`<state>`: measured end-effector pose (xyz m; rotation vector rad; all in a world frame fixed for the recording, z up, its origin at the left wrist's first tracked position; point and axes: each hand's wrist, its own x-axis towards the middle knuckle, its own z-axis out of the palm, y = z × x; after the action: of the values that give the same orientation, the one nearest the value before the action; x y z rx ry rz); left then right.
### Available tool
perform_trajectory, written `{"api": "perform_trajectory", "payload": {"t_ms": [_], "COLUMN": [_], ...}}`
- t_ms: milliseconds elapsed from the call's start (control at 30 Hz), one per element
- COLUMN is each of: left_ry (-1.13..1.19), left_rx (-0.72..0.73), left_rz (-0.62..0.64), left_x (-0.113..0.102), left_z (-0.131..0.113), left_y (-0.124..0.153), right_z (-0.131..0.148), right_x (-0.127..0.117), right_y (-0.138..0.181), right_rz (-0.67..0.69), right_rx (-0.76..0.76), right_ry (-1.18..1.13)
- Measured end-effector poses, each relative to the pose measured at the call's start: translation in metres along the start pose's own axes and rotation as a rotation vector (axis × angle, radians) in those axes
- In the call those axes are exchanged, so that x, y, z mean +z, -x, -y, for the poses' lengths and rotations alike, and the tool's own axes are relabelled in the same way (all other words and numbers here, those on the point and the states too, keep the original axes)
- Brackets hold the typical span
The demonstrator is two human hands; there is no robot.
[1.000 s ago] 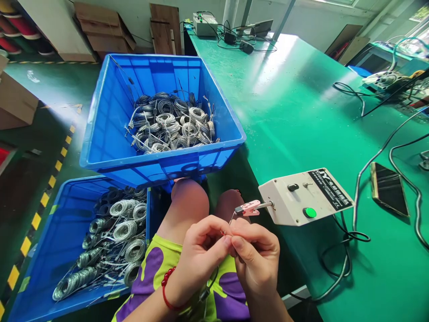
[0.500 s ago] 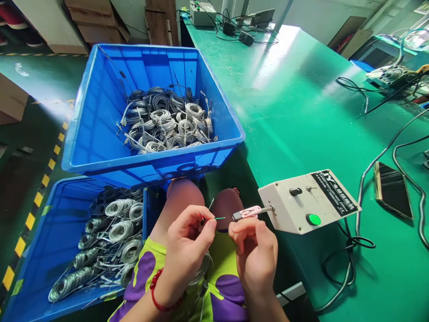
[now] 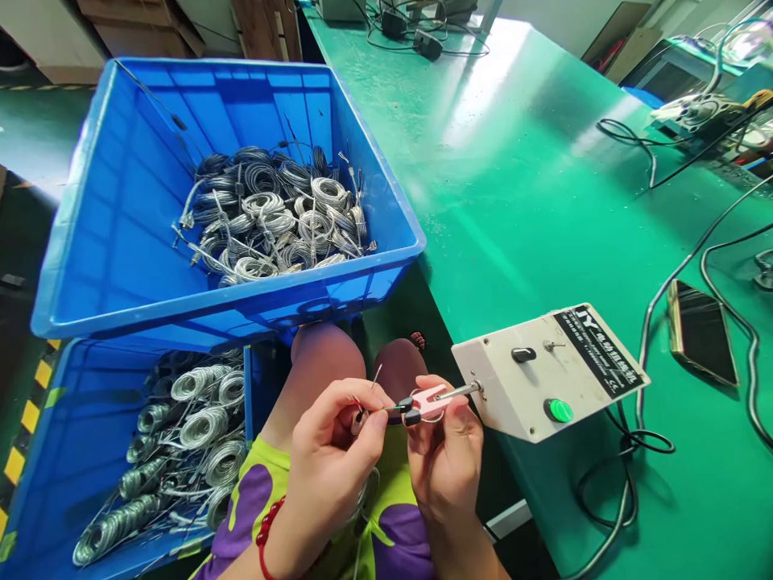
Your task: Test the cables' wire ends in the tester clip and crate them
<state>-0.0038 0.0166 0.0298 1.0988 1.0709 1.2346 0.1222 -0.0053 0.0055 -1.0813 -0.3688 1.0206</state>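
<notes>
My left hand pinches the thin wires at the end of a cable between thumb and fingertips. A green wire sticks out from this pinch to the black tips of a pink clip. Whether the tips grip the wire I cannot tell. My right hand is closed on the pink clip, thumb and fingers on its two sides. A metal shaft joins the clip to a beige machine box with a knob, a toggle switch and a green button. Part of the clear cable hangs over my lap.
A large blue bin with coiled cables stands ahead to the left; a second blue bin with more coils sits below it. On the green table lie a phone, loose black cords and adapters.
My right hand has moved from the clip's tip to its sides and closed on them. The clip's black tips now stand apart, and the green wire has come up to them.
</notes>
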Motion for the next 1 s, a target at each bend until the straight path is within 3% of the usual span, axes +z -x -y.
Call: {"api": "perform_trajectory", "payload": {"t_ms": [400,700,833,1000], "left_ry": [-0.085,-0.167,-0.212,-0.177], "left_rx": [0.090,0.140,0.132,0.093], "left_rz": [0.043,0.061,0.039,0.051], "left_x": [0.002,-0.002,-0.002,-0.002], "left_z": [0.005,0.007,0.009,0.012], "left_y": [0.007,0.008,0.010,0.012], "right_z": [0.001,-0.002,-0.018,-0.058], "right_x": [-0.004,-0.013,-0.015,-0.016], "right_y": [0.002,-0.003,-0.007,-0.008], "right_rz": [0.029,0.033,0.052,0.095], "right_rx": [0.126,0.140,0.208,0.234], "right_ry": [-0.049,-0.006,-0.069,0.059]}}
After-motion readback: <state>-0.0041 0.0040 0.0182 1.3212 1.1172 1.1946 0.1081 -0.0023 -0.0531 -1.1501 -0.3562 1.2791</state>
